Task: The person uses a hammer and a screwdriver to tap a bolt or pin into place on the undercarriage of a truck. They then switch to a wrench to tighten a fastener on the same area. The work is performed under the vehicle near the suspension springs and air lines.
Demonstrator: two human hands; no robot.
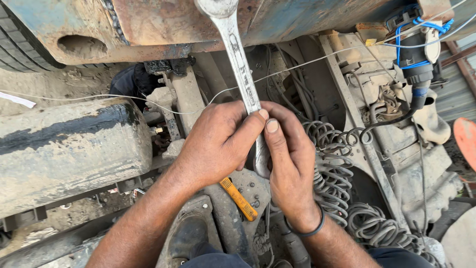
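Both hands, left hand [218, 144] and right hand [290, 164], are clamped together on a long steel wrench [241, 69], its shank angled upward toward the rusted chassis rail [163, 25], apparently for leverage; coiled hoses [337, 173] lie just beside.

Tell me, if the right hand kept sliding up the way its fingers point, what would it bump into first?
Probably the thin white wire crossing behind the long silver metal wrench that the right hand grips; beyond it, the rusty blue metal body. Depth is unclear.

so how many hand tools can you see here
2. A long silver wrench held upright by both the left hand and right hand; an orange-handled tool lying below them, partly hidden. Others may be hidden.
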